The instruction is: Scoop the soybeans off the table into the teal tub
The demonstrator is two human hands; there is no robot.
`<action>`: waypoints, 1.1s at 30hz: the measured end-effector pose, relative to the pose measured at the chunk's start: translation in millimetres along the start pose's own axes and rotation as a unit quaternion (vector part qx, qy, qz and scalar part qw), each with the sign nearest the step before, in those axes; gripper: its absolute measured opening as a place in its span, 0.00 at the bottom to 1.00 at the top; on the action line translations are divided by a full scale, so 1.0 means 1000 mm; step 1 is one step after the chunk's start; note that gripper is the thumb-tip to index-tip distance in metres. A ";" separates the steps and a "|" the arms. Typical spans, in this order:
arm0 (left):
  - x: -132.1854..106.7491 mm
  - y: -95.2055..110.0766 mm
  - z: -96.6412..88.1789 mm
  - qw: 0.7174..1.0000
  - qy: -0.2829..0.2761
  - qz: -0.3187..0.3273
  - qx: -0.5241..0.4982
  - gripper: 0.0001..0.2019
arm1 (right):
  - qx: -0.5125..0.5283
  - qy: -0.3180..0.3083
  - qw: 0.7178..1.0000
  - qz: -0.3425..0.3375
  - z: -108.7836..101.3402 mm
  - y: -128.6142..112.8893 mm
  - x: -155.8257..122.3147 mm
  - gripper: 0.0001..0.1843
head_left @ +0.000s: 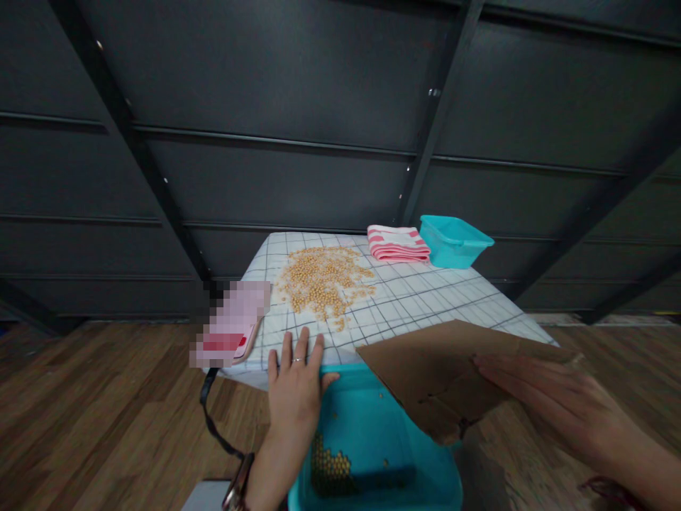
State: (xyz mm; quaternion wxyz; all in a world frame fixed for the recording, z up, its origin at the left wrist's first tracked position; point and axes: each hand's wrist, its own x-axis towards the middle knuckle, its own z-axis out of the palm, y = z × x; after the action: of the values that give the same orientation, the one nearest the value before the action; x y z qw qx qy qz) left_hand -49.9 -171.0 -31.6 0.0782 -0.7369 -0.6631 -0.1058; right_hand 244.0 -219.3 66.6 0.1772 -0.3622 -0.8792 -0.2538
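My left hand [296,389] lies with its fingers spread on the near edge of the checked tablecloth, and its thumb reaches over the rim of a turquoise bin [380,433]. My right hand [553,394] grips a bent piece of brown cardboard [452,369], slanted above the bin's right side and the table's front edge; the fingertips beneath the sheet are hidden. A small heap of soybeans [334,468] sits in the bin's lower left corner, with a few single ones elsewhere inside. On the cloth, beyond my left hand, a wide patch of soybeans [324,277] is scattered.
A folded pink-and-white towel [398,243] and a second turquoise bin [455,241] stand at the table's back right. A pink phone [237,323] with a black strap [213,422] rests on the left edge. A dark panelled wall [287,85] rises behind the table [425,298].
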 end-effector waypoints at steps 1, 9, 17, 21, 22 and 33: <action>0.000 0.000 0.000 1.000 0.000 -0.003 -0.001 0.24 | -0.002 0.009 1.000 -0.022 0.000 0.001 0.001 0.19; -0.003 0.000 0.003 1.000 0.022 0.009 -0.005 0.24 | 0.013 0.015 0.998 -0.062 0.012 0.004 0.003 0.20; 0.000 -0.001 0.002 1.000 0.009 0.009 0.008 0.24 | 0.014 -0.010 0.998 -0.062 0.005 0.001 -0.003 0.20; -0.002 -0.002 0.004 1.000 0.022 0.011 0.007 0.24 | 0.005 0.002 0.999 -0.051 0.004 0.003 0.000 0.20; -0.003 -0.002 0.004 1.000 0.023 0.010 0.006 0.24 | 0.005 0.003 0.999 -0.050 0.006 0.004 0.000 0.21; 0.002 0.003 -0.004 1.000 -0.021 -0.010 -0.004 0.25 | 0.038 -0.008 0.997 -0.071 0.002 0.001 0.001 0.25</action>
State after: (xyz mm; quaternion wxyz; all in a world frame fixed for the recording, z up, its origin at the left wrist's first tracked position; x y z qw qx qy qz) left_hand -47.1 -170.3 -27.4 0.0601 -0.7329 -0.6712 -0.0936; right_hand 243.7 -217.3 66.1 0.1648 -0.2940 -0.9131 -0.2295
